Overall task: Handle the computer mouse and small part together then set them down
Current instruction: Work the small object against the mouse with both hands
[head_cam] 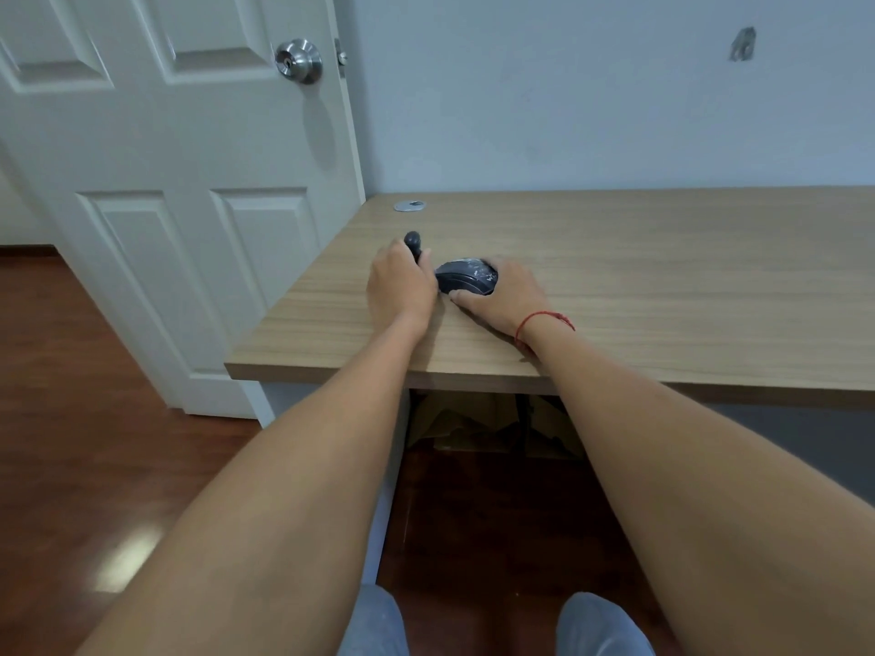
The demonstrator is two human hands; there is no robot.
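A dark grey computer mouse lies on the wooden desk near its left end. My right hand is wrapped around the mouse from the right, thumb along its near side. My left hand is closed on a small dark part, whose rounded end sticks up past my fingers, just left of the mouse. Both hands rest low on the desk top, almost touching each other.
A round metal cable grommet sits at the desk's far left corner. A white panelled door with a metal knob stands left of the desk. Cardboard lies under the desk. The wall runs behind.
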